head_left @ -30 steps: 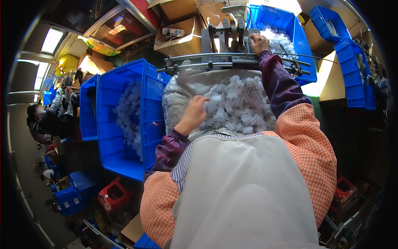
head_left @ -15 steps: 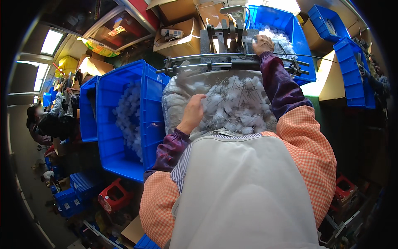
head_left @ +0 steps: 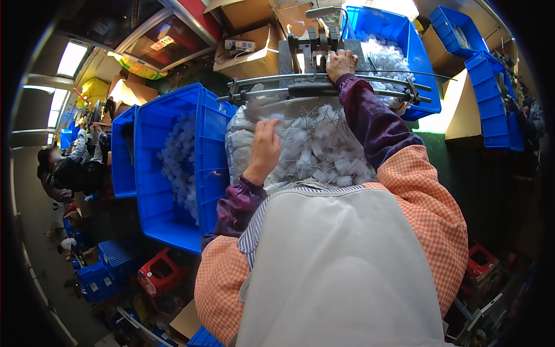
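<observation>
My right hand (head_left: 342,65) is at the dark metal bench device (head_left: 319,51), its fingers bent and closed beside the upright parts. Whatever those fingers grip is hidden under them. Over the left side of a pale cloth-lined heap, my left hand (head_left: 264,151) is raised with its fingers drawn together. A whitish blur shows by its fingertips, too smeared to name. The heap holds many small white plastic pieces (head_left: 315,147) with thin metal pins. Two metal rods (head_left: 277,87) run across between the heap and the device.
A large blue bin (head_left: 167,214) with white pieces stands at my left. Behind the device to the right is another blue bin (head_left: 425,52) with white pieces. Cardboard boxes (head_left: 248,58) stand at the back, a red stool (head_left: 159,272) lower left. Another person (head_left: 72,162) is far left.
My right hand has moved left along the device, closer to its upright parts. My left hand has shifted slightly left, and its fingers now point more upward.
</observation>
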A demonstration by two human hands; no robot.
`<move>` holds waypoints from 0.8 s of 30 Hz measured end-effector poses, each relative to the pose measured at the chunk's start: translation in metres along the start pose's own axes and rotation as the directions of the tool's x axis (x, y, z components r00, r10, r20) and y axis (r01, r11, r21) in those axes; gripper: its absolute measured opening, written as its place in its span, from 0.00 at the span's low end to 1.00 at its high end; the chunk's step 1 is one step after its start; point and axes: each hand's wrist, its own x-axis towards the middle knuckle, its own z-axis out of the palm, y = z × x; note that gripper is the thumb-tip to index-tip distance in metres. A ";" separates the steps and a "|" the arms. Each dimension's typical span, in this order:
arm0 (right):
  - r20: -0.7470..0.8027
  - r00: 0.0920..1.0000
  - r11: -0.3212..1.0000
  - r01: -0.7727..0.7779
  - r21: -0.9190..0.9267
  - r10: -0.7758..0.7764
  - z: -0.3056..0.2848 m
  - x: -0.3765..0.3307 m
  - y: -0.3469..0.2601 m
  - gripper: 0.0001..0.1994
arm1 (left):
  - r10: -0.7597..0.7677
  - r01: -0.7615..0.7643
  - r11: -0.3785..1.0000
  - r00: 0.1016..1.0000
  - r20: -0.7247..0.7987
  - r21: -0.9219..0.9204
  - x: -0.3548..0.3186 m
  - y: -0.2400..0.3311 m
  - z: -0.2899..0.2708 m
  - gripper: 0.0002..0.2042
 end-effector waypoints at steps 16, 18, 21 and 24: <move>0.171 0.985 0.992 0.026 -0.127 -0.004 -0.027 0.015 0.078 0.13 | -0.078 0.084 0.957 0.996 0.033 -0.278 0.017 0.016 0.004 0.11; 0.130 0.983 0.984 -0.110 -0.139 0.128 -0.039 0.024 0.095 0.14 | -0.035 0.047 0.957 0.998 0.045 -0.287 0.023 0.023 0.007 0.11; -0.046 0.921 0.920 -0.389 -0.057 0.386 -0.057 0.018 0.121 0.19 | 0.007 0.006 0.954 0.999 0.042 -0.301 0.029 0.035 0.009 0.11; -0.189 0.979 0.962 0.123 0.242 -0.077 -0.056 -0.014 0.122 0.24 | 0.069 -0.062 0.945 0.998 0.010 -0.320 0.040 0.045 0.017 0.11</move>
